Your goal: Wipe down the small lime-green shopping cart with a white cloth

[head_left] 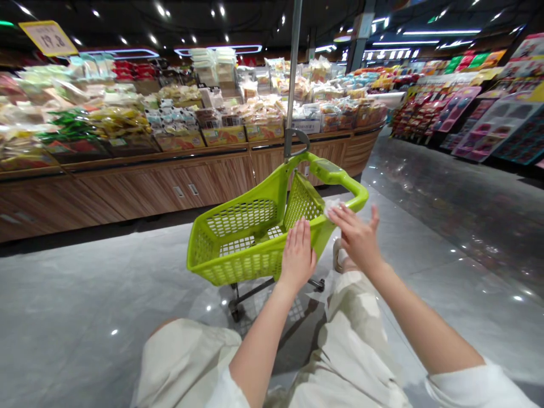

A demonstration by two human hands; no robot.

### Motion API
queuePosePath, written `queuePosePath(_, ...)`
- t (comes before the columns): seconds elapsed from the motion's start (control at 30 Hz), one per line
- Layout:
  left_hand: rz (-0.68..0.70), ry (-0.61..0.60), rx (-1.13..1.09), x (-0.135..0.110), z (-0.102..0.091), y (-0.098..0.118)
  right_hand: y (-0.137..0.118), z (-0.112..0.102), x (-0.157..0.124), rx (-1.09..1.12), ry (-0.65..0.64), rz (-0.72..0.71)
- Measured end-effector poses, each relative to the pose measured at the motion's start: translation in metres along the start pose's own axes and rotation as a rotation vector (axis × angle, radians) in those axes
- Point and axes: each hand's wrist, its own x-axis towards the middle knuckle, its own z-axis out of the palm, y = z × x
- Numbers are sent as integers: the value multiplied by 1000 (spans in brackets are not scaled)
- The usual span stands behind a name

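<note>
My left hand lies flat against the near rim of a lime-green plastic shopping cart basket, its fingers together and pointing forward. My right hand is over the basket's right side, with its fingertips on a small white scrap of tissue or plastic. Just beyond that scrap curves the cart's green handle. A tall grey pole rises from the far end of the basket. The basket's mesh floor holds nothing I can make out. Its dark wheeled frame shows underneath.
A long wood-fronted display counter piled with packaged foods runs along the left and far side. A yellow price sign hangs above it. Racks of pink and red packaged goods stand at the right, beyond a polished grey floor.
</note>
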Motion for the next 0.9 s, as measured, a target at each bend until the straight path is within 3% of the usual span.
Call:
queuePosePath(0.07, -4, 6, 3, -1, 2, 2, 31, -6, 5, -27, 71, 121)
queuePosePath(0.13, -19, 11, 2, -1, 4, 7, 43, -5, 9, -34, 105, 209)
queuePosePath(0.23, -39, 8, -1, 1, 9, 15, 19, 7, 8, -23, 63, 182)
queuePosePath(0.33, -39, -6, 11, 3, 13, 19, -22, 18, -1, 7, -33, 24)
queuePosePath(0.4, -37, -13, 27, 4, 14, 20, -30, 18, -6, 26, -75, -63)
queuePosePath(0.5, -41, -10, 42, 4, 14, 20, 6, 9, -4, 1, -51, -38)
queuePosePath(0.6, -51, 1, 35, 4, 14, 22, 58, 1, 9, -38, 52, 167)
queuePosePath(0.67, -67, 10, 29, 4, 16, 24, 71, 0, 16, -42, 107, 273)
queuePosePath(0.77, -84, 10, 34, 4, 18, 26, 41, 9, 14, -41, 101, 244)
queuePosePath(0.9, -75, -19, 50, 4, 17, 25, -20, 17, -3, -4, -50, -26)
